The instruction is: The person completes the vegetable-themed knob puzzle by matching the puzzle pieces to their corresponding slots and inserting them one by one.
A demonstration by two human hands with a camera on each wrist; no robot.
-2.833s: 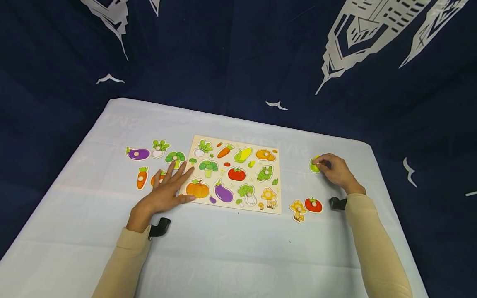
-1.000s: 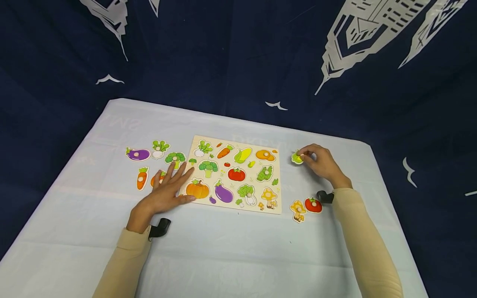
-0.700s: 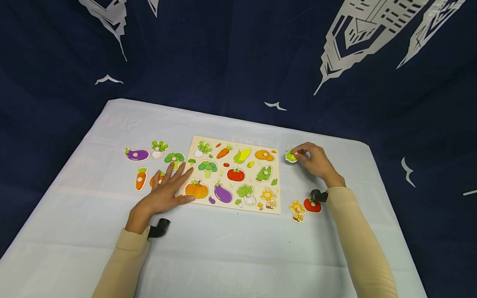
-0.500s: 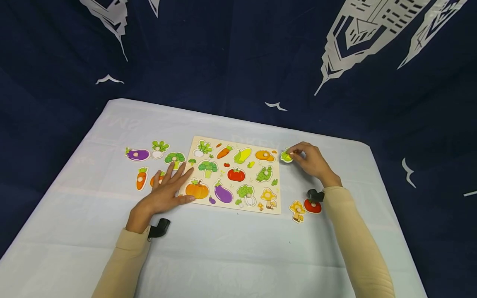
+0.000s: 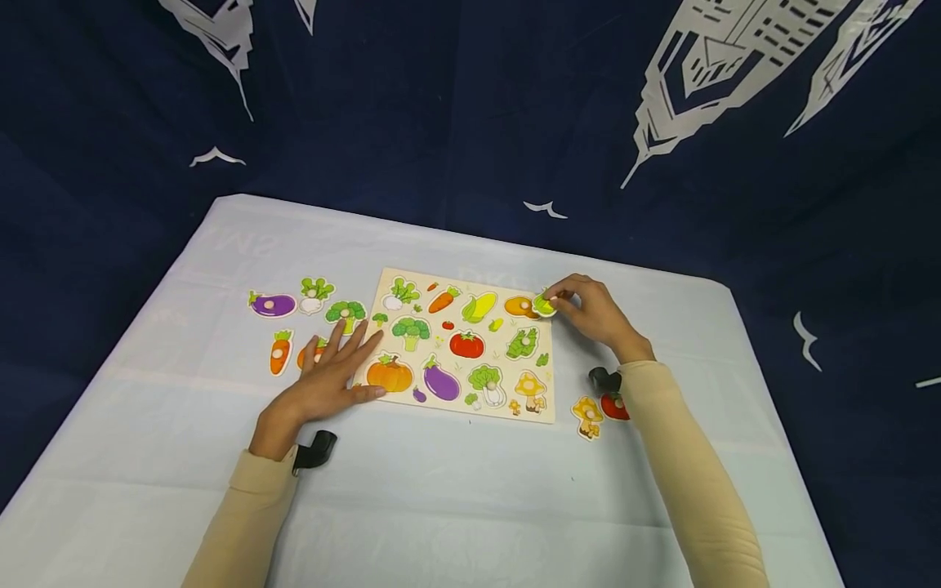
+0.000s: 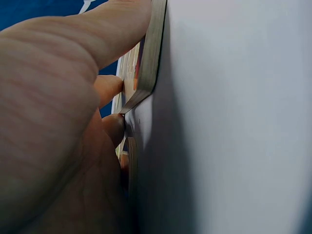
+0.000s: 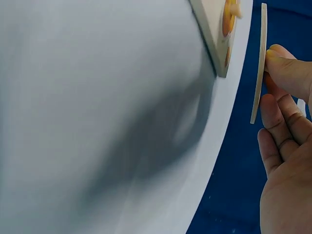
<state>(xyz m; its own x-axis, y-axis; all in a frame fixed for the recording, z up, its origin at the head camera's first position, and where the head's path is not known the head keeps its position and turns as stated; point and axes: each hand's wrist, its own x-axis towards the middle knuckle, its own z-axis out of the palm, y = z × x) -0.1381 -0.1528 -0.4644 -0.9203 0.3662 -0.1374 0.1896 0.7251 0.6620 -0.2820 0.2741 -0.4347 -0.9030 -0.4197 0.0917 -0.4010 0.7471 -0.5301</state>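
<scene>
Lying flat at left on a white-covered table [image 5: 478, 506], a purple eggplant-shaped wooden piece [image 5: 273, 305], with an orange carrot-shaped piece [image 5: 281, 352] nearer and a white-and-green radish-shaped piece [image 5: 317, 296] just to the right. Next to the right, a left hand [image 5: 323, 385] with fingers spread, grasping nothing, thumb on the near left corner of a pale rectangular wooden board [image 5: 434, 345]; partly hidden by the fingers, an orange pumpkin-shaped piece [image 5: 312, 351], and beyond, a green broccoli-shaped piece [image 5: 345, 314]. At centre, the board, printed with vegetables; knobbed and seated toward its right side, a green-and-white leafy piece [image 5: 485, 382], a brown-orange potato-shaped piece [image 5: 518, 306] and a green layered piece [image 5: 524, 343]. Above the board's far right corner, raised clear of the surface, a thin green-and-yellow wooden piece [image 5: 543, 305], pinched between thumb and fingertips of the right hand [image 5: 594, 310]. Nearer at right, a yellow mushroom-shaped piece [image 5: 588, 417] beside a red tomato-shaped piece [image 5: 614, 407], partly behind a black wrist camera [image 5: 604, 380].
</scene>
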